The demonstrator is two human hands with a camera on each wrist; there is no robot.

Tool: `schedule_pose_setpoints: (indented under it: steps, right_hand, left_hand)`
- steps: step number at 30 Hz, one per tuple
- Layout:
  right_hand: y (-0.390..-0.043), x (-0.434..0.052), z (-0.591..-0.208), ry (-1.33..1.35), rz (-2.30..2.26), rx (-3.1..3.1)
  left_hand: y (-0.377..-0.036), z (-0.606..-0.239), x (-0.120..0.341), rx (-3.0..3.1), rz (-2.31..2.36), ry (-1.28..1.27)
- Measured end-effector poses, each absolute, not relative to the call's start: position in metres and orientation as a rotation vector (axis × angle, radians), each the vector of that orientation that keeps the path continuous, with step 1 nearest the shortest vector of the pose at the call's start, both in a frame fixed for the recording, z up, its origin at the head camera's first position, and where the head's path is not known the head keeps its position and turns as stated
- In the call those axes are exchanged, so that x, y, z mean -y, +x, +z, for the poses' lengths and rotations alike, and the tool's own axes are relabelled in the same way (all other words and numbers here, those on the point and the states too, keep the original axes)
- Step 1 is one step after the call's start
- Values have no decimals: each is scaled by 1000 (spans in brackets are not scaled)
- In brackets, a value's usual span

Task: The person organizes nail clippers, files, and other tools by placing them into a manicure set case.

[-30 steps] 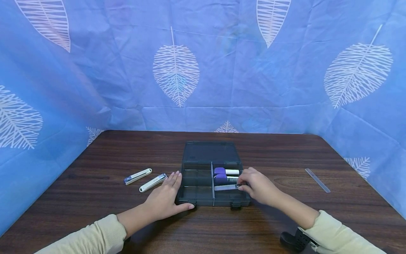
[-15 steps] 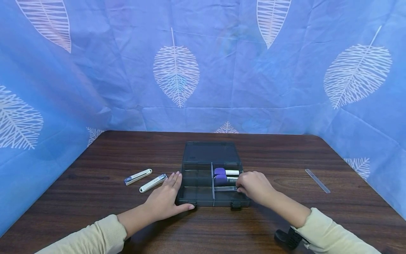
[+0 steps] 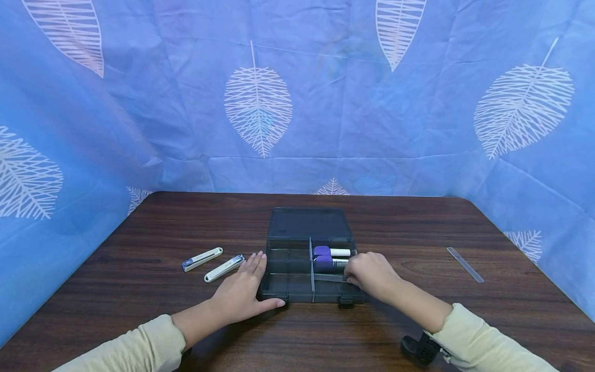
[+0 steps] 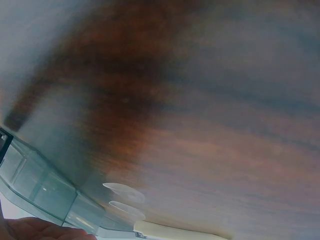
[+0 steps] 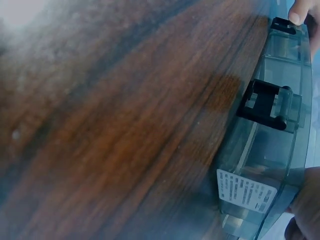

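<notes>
A: Where is each grip?

B: The right hand [image 3: 369,274] curls its fingertips around a thin, flat, clear glass nail file [image 3: 329,277], low in the front-right compartment of the smoky grey translucent plastic organiser box [image 3: 288,289]. The left hand [image 3: 241,289] lies flat and relaxed against the box's left wall, holding nothing.

A: What might go wrong?

B: The file could catch on the divider, or slip and tip onto the 2 purple-capped bottles [image 3: 325,258] just behind. If the left hand lifts, the box may slide on the dark wooden tabletop [image 3: 139,279]. 2 white folding nail clippers [image 3: 214,262] lie near the left fingers.
</notes>
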State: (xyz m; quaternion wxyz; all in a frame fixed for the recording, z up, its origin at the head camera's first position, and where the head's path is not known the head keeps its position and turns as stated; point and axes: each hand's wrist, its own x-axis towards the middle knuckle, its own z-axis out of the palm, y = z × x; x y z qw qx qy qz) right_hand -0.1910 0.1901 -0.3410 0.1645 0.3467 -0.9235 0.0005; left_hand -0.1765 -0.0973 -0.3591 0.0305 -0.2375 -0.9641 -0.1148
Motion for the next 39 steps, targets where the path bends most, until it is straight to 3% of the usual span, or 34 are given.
schedule_pose_setpoints:
  steps: [15, 39]
  right_hand:
    - [-181, -232, -343, 825, 510, 2383]
    - [-171, -332, -350, 414, 465, 2379]
  left_hand:
    - [-177, -360, 98, 2955, -342, -744]
    - [-178, -362, 98, 2959, -338, -736]
